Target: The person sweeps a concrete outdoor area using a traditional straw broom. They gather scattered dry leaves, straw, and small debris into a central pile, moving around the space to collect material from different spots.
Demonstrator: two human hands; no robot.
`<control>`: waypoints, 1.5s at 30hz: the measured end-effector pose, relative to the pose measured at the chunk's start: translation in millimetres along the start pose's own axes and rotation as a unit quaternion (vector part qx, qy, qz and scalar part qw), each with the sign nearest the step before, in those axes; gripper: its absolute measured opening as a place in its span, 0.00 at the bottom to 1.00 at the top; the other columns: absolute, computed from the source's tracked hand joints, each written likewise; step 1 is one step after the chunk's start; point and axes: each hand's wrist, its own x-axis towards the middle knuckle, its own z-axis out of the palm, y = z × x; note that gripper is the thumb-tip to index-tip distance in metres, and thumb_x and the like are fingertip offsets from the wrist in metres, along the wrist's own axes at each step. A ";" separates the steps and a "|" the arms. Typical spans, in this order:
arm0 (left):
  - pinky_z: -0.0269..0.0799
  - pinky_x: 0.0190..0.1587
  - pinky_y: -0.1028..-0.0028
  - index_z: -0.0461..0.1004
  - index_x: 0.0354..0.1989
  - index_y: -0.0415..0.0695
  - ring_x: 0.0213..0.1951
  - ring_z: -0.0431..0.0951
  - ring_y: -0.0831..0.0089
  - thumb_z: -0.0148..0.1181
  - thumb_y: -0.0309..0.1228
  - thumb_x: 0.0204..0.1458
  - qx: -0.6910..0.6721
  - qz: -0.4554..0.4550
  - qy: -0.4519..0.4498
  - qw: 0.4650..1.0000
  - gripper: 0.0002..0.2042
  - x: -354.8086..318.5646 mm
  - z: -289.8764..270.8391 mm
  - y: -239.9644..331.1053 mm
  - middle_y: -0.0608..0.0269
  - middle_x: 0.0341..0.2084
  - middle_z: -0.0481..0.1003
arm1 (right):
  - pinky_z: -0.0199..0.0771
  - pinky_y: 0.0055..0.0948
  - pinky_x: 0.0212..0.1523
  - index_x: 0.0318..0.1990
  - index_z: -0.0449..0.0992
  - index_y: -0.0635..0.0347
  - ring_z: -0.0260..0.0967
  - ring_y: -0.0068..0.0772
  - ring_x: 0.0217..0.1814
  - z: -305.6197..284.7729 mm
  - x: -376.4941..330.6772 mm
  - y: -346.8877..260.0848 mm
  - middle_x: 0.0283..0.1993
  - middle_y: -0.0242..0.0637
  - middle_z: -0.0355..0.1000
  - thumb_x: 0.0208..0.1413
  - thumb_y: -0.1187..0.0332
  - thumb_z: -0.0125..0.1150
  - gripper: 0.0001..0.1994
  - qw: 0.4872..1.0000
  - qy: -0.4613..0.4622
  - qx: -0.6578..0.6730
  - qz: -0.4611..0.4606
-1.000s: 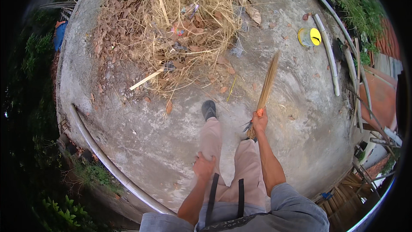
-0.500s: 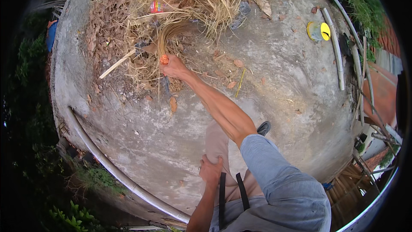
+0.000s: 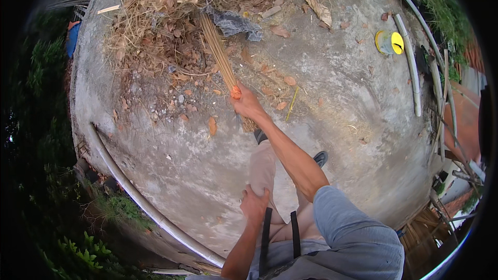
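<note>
My right hand (image 3: 246,102) is closed round the lower part of a stick broom (image 3: 220,54), a bundle of thin stiff ribs tied with orange binding. The broom's far ends reach into a heap of dry leaves and straw (image 3: 166,26). Beside those ends lies a crumpled dark plastic sheet (image 3: 237,25). My left hand (image 3: 254,203) rests on my left leg near the knee, thumb apart from the fingers and holding nothing; some of its fingertips are hidden.
On the right of the concrete ground (image 3: 342,98) lies a yellow-rimmed container (image 3: 389,43) on its side, near a pale pole (image 3: 410,67). A long pipe (image 3: 150,212) curves along the left edge. Loose leaves and a thin yellow strip (image 3: 292,103) lie near the broom.
My right hand has drawn nearer and to the right, and the bent broom ribs are now straight. The straw and leaves have been pushed farther away to the left. My left hand stays put.
</note>
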 end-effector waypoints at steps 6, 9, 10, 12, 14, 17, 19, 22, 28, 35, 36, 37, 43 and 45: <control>0.74 0.46 0.51 0.68 0.53 0.38 0.44 0.79 0.44 0.60 0.54 0.49 -0.008 0.003 -0.009 1.000 0.32 -4.1 7.5 4.3 0.40 0.44 0.74 | 0.70 0.25 0.22 0.74 0.52 0.59 0.65 0.20 0.19 -63.3 -239.4 111.4 0.27 0.31 0.71 0.58 0.73 0.62 0.37 0.984 0.057 0.072 0.156; 0.74 0.47 0.53 0.68 0.53 0.39 0.45 0.78 0.44 0.60 0.54 0.49 0.005 -0.006 -0.034 0.999 0.32 -4.8 12.2 2.5 0.40 0.44 0.73 | 0.73 0.28 0.23 0.69 0.59 0.61 0.70 0.24 0.21 -68.4 -287.8 132.6 0.27 0.34 0.72 0.57 0.74 0.60 0.32 0.955 0.171 0.092 0.222; 0.74 0.47 0.53 0.68 0.52 0.39 0.45 0.78 0.44 0.60 0.54 0.49 0.004 -0.005 -0.032 0.999 0.32 -4.8 14.1 2.3 0.40 0.44 0.73 | 0.74 0.29 0.24 0.67 0.62 0.62 0.73 0.26 0.22 -63.1 -290.4 147.6 0.28 0.36 0.73 0.56 0.74 0.59 0.30 0.946 0.213 0.092 0.228; 0.74 0.47 0.53 0.68 0.52 0.40 0.45 0.78 0.45 0.60 0.54 0.49 0.005 -0.006 -0.032 0.999 0.31 -7.7 16.4 2.2 0.41 0.44 0.73 | 0.75 0.30 0.24 0.64 0.64 0.63 0.73 0.27 0.22 -36.5 -265.9 188.1 0.28 0.37 0.73 0.55 0.73 0.59 0.28 0.941 0.190 0.113 0.257; 0.74 0.47 0.53 0.68 0.52 0.41 0.45 0.78 0.45 0.60 0.54 0.48 -0.008 -0.017 -0.049 0.999 0.32 -5.3 16.4 1.4 0.42 0.44 0.73 | 0.74 0.32 0.26 0.61 0.67 0.63 0.73 0.29 0.23 -8.8 -218.9 179.1 0.29 0.39 0.74 0.53 0.72 0.59 0.25 0.952 0.089 0.110 0.272; 0.74 0.47 0.52 0.68 0.53 0.41 0.44 0.79 0.45 0.61 0.54 0.48 -0.020 -0.017 -0.030 0.999 0.32 -6.6 23.5 -1.4 0.43 0.43 0.73 | 0.72 0.30 0.29 0.45 0.71 0.66 0.72 0.28 0.25 40.2 -131.8 108.6 0.27 0.36 0.73 0.51 0.72 0.59 0.14 0.967 -0.039 0.158 0.194; 0.74 0.46 0.52 0.68 0.53 0.41 0.44 0.79 0.45 0.60 0.55 0.48 -0.014 -0.024 -0.014 1.000 0.32 -7.8 28.0 -5.5 0.43 0.43 0.73 | 0.68 0.27 0.27 0.40 0.73 0.65 0.67 0.22 0.24 56.4 -89.1 49.9 0.25 0.30 0.70 0.54 0.69 0.61 0.10 0.970 -0.093 0.192 0.119; 0.75 0.45 0.52 0.68 0.53 0.42 0.44 0.79 0.45 0.60 0.55 0.49 0.012 -0.005 -0.015 1.000 0.32 -8.9 26.6 1.7 0.44 0.42 0.73 | 0.69 0.28 0.28 0.54 0.72 0.64 0.67 0.23 0.24 50.2 -37.9 23.6 0.26 0.31 0.71 0.55 0.68 0.61 0.19 0.984 -0.104 0.144 -0.013; 0.76 0.45 0.53 0.67 0.52 0.42 0.44 0.79 0.46 0.60 0.56 0.49 0.002 -0.024 -0.035 0.999 0.31 -6.2 22.5 -7.5 0.45 0.43 0.73 | 0.69 0.25 0.25 0.70 0.60 0.60 0.67 0.21 0.23 -6.0 -89.2 -7.5 0.27 0.30 0.71 0.58 0.66 0.60 0.32 0.987 -0.106 0.109 0.046; 0.76 0.45 0.54 0.66 0.53 0.44 0.44 0.79 0.46 0.61 0.56 0.48 -0.029 -0.055 -0.050 0.997 0.32 -7.5 23.6 -18.7 0.46 0.44 0.72 | 0.67 0.25 0.19 0.64 0.66 0.62 0.66 0.20 0.20 -20.9 -197.0 84.7 0.25 0.30 0.69 0.57 0.76 0.58 0.25 0.963 0.186 0.146 0.128; 0.76 0.45 0.54 0.66 0.53 0.44 0.44 0.79 0.46 0.62 0.56 0.48 -0.029 -0.055 -0.047 0.997 0.32 -7.0 24.2 -18.5 0.46 0.44 0.72 | 0.68 0.25 0.20 0.60 0.69 0.62 0.67 0.21 0.21 -13.1 -184.2 98.2 0.24 0.30 0.69 0.56 0.76 0.58 0.22 0.956 0.219 0.149 0.124; 0.76 0.45 0.54 0.66 0.53 0.44 0.45 0.79 0.46 0.61 0.56 0.48 -0.035 -0.058 -0.047 0.997 0.32 -4.8 22.8 -18.4 0.46 0.44 0.72 | 0.69 0.26 0.21 0.56 0.71 0.63 0.68 0.22 0.21 -5.9 -166.6 107.9 0.24 0.31 0.69 0.55 0.75 0.59 0.19 0.948 0.255 0.153 0.117; 0.76 0.46 0.55 0.67 0.54 0.44 0.46 0.78 0.47 0.60 0.55 0.48 -0.034 -0.050 -0.054 0.997 0.31 1.2 14.2 -20.9 0.47 0.45 0.72 | 0.68 0.28 0.26 0.39 0.75 0.64 0.68 0.23 0.23 11.2 16.4 25.5 0.25 0.32 0.72 0.53 0.68 0.62 0.09 0.995 -0.056 0.027 0.076; 0.76 0.47 0.55 0.67 0.55 0.44 0.46 0.78 0.46 0.60 0.55 0.49 -0.048 -0.058 -0.056 0.996 0.31 -0.7 21.8 -27.5 0.47 0.45 0.72 | 0.67 0.28 0.26 0.44 0.75 0.64 0.67 0.23 0.24 18.3 13.3 -25.9 0.25 0.31 0.71 0.54 0.67 0.62 0.13 0.991 -0.130 -0.032 0.017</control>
